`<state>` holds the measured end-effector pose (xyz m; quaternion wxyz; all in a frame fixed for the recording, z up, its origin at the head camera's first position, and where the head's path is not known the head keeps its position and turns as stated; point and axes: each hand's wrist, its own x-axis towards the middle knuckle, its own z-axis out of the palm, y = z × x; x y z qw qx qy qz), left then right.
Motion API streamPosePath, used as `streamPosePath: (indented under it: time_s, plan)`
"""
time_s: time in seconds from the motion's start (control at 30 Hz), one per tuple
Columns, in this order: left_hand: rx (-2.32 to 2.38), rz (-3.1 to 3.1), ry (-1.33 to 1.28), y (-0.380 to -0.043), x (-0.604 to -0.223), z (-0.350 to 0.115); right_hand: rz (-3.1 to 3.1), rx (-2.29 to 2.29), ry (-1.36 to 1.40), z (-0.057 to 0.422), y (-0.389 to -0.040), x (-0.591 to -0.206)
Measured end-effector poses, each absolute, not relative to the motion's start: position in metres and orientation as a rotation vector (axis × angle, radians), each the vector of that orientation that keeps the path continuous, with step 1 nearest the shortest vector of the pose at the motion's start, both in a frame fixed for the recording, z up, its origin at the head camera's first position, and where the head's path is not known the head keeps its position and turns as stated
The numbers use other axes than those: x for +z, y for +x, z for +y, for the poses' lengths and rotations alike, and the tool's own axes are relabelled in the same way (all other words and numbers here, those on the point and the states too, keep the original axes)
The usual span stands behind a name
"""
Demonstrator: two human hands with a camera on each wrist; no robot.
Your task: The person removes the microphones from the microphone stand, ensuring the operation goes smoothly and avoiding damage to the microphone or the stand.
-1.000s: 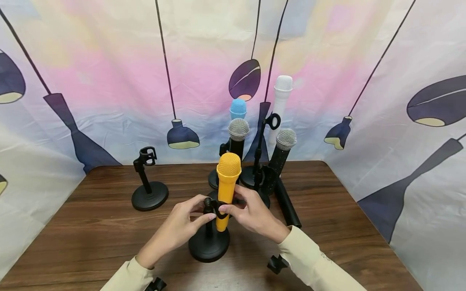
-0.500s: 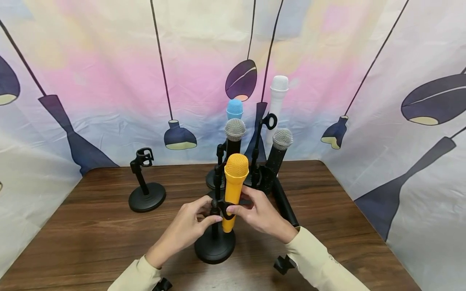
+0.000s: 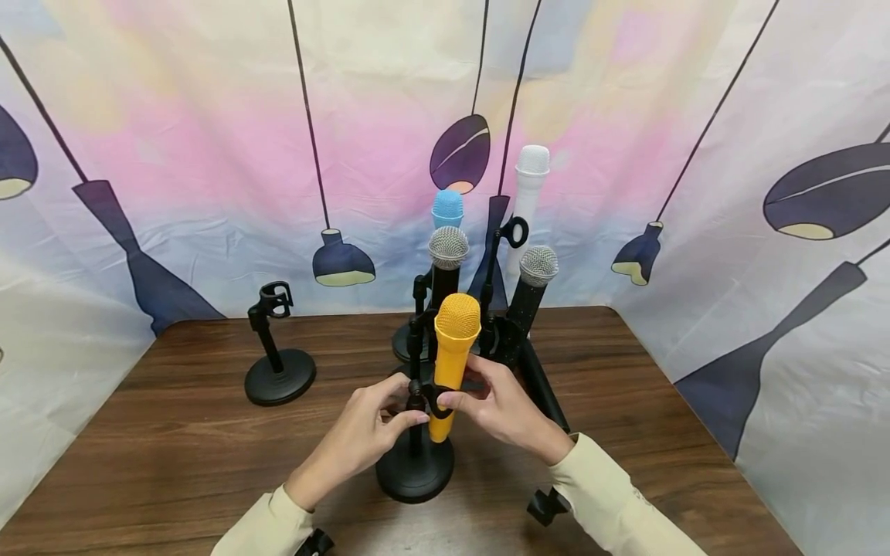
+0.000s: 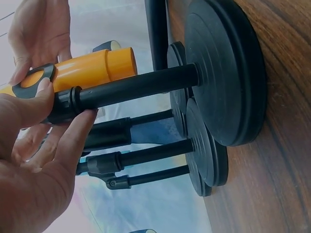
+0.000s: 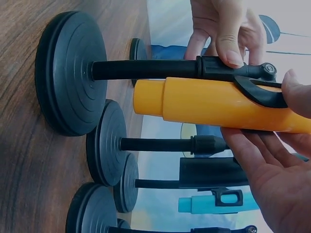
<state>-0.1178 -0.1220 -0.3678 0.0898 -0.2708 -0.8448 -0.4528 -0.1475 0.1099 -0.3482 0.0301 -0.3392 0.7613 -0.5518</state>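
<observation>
A yellow microphone [image 3: 455,344] sits upright in the black clip [image 4: 34,83] of a short desk stand [image 3: 415,471], its round base down at the tabletop. My left hand [image 3: 354,436] pinches the stand's pole [image 4: 141,87] just under the clip, thumb on the near side. With my right hand [image 3: 507,409] I hold the microphone's body, fingers behind it and thumb at the clip, as the right wrist view shows. The microphone's lower end [image 5: 148,97] sticks out below the clip, beside the pole.
Behind stand a black microphone [image 3: 448,255], a blue microphone [image 3: 448,207], a white microphone [image 3: 531,181] and a tilted speckled microphone [image 3: 531,286] among several stands. A stand without a microphone [image 3: 278,374] is at the left. A black tube [image 3: 545,390] lies right.
Both hands have shifted a little to the right together with the stand and the yellow microphone. Their grips look the same.
</observation>
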Motion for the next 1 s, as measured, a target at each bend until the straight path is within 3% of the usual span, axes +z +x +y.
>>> streamPosePath:
  time_s: [1.0]
  plan:
    - [-1.339, -2.549, -0.858, -0.1225, -0.3672, -0.1256, 2.624, -1.714, -1.200, 0.1084, -0.1482, -0.3464]
